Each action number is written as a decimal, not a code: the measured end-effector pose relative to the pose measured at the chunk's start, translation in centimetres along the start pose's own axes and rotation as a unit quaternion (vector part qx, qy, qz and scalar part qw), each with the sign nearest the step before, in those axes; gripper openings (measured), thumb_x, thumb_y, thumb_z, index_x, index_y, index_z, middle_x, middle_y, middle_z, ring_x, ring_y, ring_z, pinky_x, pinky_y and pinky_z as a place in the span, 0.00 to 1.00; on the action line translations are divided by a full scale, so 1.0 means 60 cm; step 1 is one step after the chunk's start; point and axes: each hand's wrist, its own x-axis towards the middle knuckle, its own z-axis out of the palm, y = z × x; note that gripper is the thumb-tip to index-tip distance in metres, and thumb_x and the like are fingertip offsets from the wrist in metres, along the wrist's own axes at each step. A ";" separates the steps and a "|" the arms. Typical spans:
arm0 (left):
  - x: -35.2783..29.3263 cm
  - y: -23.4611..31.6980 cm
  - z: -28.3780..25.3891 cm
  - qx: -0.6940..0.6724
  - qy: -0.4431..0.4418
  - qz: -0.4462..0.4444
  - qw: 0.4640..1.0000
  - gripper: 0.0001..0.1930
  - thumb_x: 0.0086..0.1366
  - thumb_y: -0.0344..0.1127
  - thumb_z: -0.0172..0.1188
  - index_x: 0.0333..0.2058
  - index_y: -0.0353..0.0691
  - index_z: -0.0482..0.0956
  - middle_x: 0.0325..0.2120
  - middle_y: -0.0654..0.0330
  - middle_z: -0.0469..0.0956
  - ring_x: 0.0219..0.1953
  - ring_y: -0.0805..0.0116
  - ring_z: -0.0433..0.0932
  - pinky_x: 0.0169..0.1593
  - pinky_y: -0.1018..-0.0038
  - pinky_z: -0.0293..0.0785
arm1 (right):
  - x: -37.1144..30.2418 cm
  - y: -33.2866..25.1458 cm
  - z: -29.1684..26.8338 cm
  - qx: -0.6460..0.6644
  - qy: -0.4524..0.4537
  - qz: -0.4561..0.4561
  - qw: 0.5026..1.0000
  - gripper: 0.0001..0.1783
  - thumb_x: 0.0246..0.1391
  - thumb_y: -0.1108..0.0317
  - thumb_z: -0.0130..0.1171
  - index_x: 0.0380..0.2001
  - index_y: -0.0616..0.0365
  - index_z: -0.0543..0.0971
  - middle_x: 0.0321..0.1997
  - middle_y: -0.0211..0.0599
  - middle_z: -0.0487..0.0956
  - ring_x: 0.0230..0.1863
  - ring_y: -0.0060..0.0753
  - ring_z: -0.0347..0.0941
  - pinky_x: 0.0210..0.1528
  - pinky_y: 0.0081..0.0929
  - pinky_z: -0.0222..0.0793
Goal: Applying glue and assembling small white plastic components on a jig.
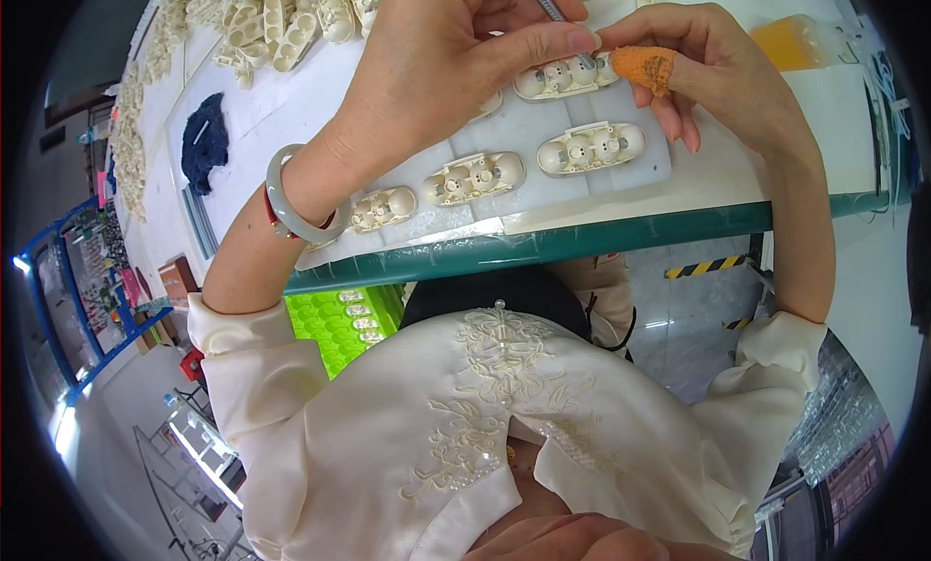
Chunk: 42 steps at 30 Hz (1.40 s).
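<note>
My left hand is closed around a slim grey rod-like tool, whose exact kind I cannot make out. Its lower end reaches down to an oblong cream plastic casing with round cups and small metal parts inside. The thumb of my right hand wears an orange finger cover, and its fingers pinch the right end of this casing. Nearer to me, similar casings rest in a row on a white board: one at the right, one in the middle and one at the left.
Loose cream casings are heaped at the far left, near a dark blue cloth. An orange-yellow container stands at the far right. The table has a green front edge; below it is a bright green tray holding several small pieces.
</note>
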 end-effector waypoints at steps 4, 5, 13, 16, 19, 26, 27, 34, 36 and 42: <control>0.006 0.018 0.012 0.103 -0.005 0.012 0.995 0.09 0.54 0.26 0.64 0.34 0.32 0.74 0.29 0.58 0.78 0.32 0.76 0.79 0.33 0.81 0.79 | -0.003 -0.009 0.011 -0.026 0.033 0.013 0.999 0.14 0.51 0.74 0.47 0.40 0.65 0.76 0.18 0.34 0.73 0.08 0.18 0.68 0.09 0.10 0.63; 0.008 0.022 0.015 0.142 -0.002 0.036 0.989 0.09 0.54 0.25 0.63 0.33 0.33 0.74 0.30 0.59 0.78 0.32 0.75 0.79 0.34 0.80 0.80 | -0.004 -0.012 0.014 -0.034 0.046 0.024 0.998 0.14 0.51 0.75 0.46 0.40 0.65 0.76 0.18 0.35 0.74 0.07 0.17 0.67 0.08 0.09 0.62; 0.012 0.024 0.017 0.263 -0.035 0.086 0.960 0.08 0.52 0.23 0.62 0.32 0.35 0.74 0.30 0.61 0.77 0.33 0.73 0.79 0.34 0.79 0.80 | 0.053 0.006 -0.008 0.117 -0.125 -0.114 0.979 0.13 0.52 0.71 0.53 0.38 0.72 0.72 0.16 0.35 0.73 0.09 0.20 0.66 0.10 0.13 0.61; 0.008 0.016 0.005 0.150 -0.018 0.062 0.987 0.08 0.53 0.22 0.61 0.32 0.33 0.73 0.30 0.59 0.77 0.33 0.72 0.79 0.35 0.80 0.79 | 0.038 -0.056 0.008 0.100 -0.136 -0.112 0.979 0.11 0.52 0.72 0.52 0.35 0.71 0.73 0.16 0.34 0.73 0.09 0.18 0.66 0.09 0.13 0.60; 0.016 0.022 -0.017 0.042 0.029 0.023 0.998 0.08 0.54 0.21 0.61 0.33 0.31 0.73 0.30 0.57 0.77 0.32 0.73 0.79 0.36 0.81 0.78 | 0.030 -0.097 0.019 0.036 -0.021 0.215 0.976 0.10 0.51 0.73 0.52 0.34 0.71 0.73 0.16 0.34 0.73 0.09 0.17 0.65 0.09 0.12 0.60; -0.010 0.044 -0.013 0.122 0.031 -0.031 0.992 0.07 0.56 0.22 0.61 0.34 0.28 0.74 0.27 0.55 0.79 0.30 0.75 0.78 0.35 0.83 0.77 | 0.035 -0.099 0.013 0.017 -0.020 0.244 0.969 0.10 0.50 0.74 0.52 0.33 0.71 0.74 0.16 0.36 0.74 0.09 0.17 0.65 0.10 0.12 0.59; -0.012 0.044 -0.009 0.123 0.026 -0.046 0.991 0.07 0.56 0.23 0.61 0.34 0.28 0.74 0.27 0.56 0.79 0.30 0.76 0.78 0.35 0.83 0.77 | 0.033 -0.096 0.011 0.016 -0.024 0.242 0.970 0.10 0.50 0.74 0.52 0.33 0.71 0.74 0.16 0.36 0.74 0.09 0.17 0.65 0.10 0.12 0.59; -0.016 0.027 0.001 0.087 0.014 -0.044 0.995 0.06 0.55 0.22 0.61 0.32 0.30 0.74 0.27 0.58 0.78 0.30 0.77 0.77 0.35 0.83 0.77 | 0.032 -0.097 0.017 0.029 -0.008 0.225 0.974 0.11 0.50 0.75 0.51 0.36 0.72 0.74 0.17 0.39 0.74 0.09 0.18 0.63 0.10 0.13 0.59; -0.012 0.020 0.004 0.096 0.009 -0.001 0.995 0.06 0.54 0.21 0.60 0.31 0.31 0.73 0.27 0.59 0.78 0.31 0.76 0.78 0.36 0.81 0.77 | 0.032 -0.099 0.010 0.020 -0.008 0.236 0.971 0.11 0.50 0.76 0.51 0.37 0.72 0.75 0.17 0.39 0.74 0.09 0.18 0.63 0.10 0.13 0.59; -0.015 0.029 0.008 0.148 0.023 -0.009 0.989 0.07 0.51 0.21 0.60 0.30 0.31 0.73 0.27 0.60 0.77 0.32 0.75 0.78 0.35 0.80 0.78 | 0.038 -0.119 -0.004 -0.001 -0.032 0.204 0.978 0.13 0.51 0.75 0.52 0.40 0.69 0.77 0.15 0.36 0.74 0.09 0.17 0.64 0.09 0.13 0.56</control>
